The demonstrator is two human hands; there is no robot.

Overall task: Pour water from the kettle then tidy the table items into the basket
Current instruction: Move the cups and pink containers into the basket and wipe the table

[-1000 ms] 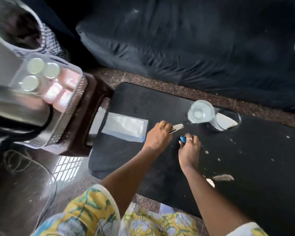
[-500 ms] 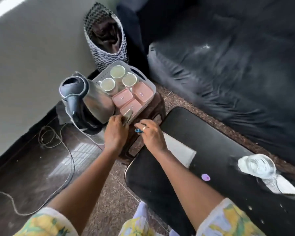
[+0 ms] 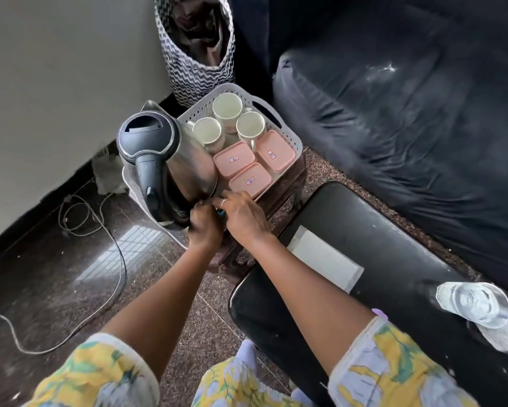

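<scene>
The right hand [image 3: 244, 216] is curled with its fingers closed around a small blue item [image 3: 221, 212], of which only a sliver shows between the two hands; a ring sits on one finger. The left hand [image 3: 205, 227] is bunched just beside it, fingers folded inward — whether anything is in them cannot be told, since they are turned away and a little blurred. Both hands sit at the near edge of the white perforated basket [image 3: 288, 133], pressed up against the base of the steel kettle [image 3: 170, 163].

The kettle, with black lid and handle, stands in the near-left part of the basket. Behind the kettle in the basket stand three white mugs [image 3: 227, 108], and to the kettle's right lie three pink lidded boxes [image 3: 234, 158], flat and close together. The basket rests on a dark brown stool [image 3: 290, 183].

Right of the kettle and nearer the person is the black table [image 3: 393, 245], with a white paper sachet [image 3: 324, 257] lying flat on it and, well apart at the far right, a clear glass of water [image 3: 478, 304]. A cable [image 3: 112, 254] trails over the floor left of the kettle — behind it a zigzag-patterned bag [image 3: 197, 69] stands by the wall.
</scene>
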